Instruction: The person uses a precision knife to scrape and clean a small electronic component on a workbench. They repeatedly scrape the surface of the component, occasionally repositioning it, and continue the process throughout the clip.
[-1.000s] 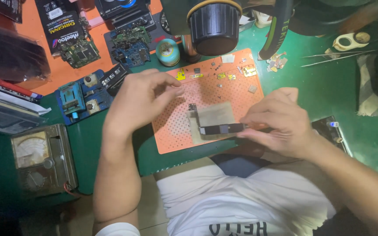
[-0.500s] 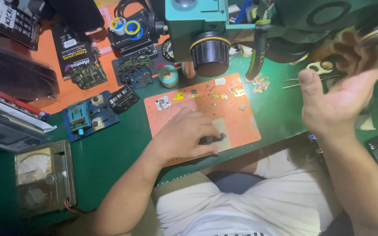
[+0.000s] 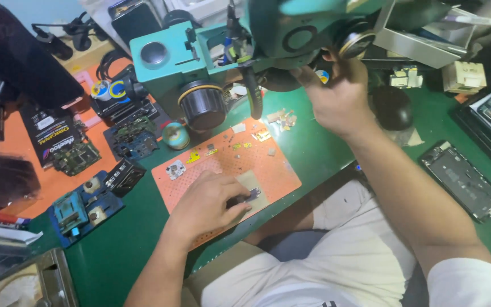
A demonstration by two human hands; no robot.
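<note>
My left hand (image 3: 208, 204) rests on an orange perforated work mat (image 3: 279, 170) on the green bench. Its fingertips pinch and press down a small dark narrow circuit board (image 3: 250, 196) that lies on a grey pad. My right hand (image 3: 336, 96) is raised to the right side of a teal microscope (image 3: 166, 62), its fingers curled around a round knob (image 3: 354, 38) under the head. The microscope's black lens barrel (image 3: 202, 105) hangs above the mat's far edge. Small metal shields and chips (image 3: 259, 135) lie scattered on the mat.
An opened phone (image 3: 464, 182) lies at the right. A blue board holder (image 3: 78, 207) and loose circuit boards (image 3: 75, 159) sit at the left on an orange mat. A metal-cased meter (image 3: 29, 284) is at the lower left. Boxes and parts crowd the back right.
My right hand left the board, swung right, then rose to the microscope's side. My left hand moved onto the small board. The view tilted up, showing more of the microscope.
</note>
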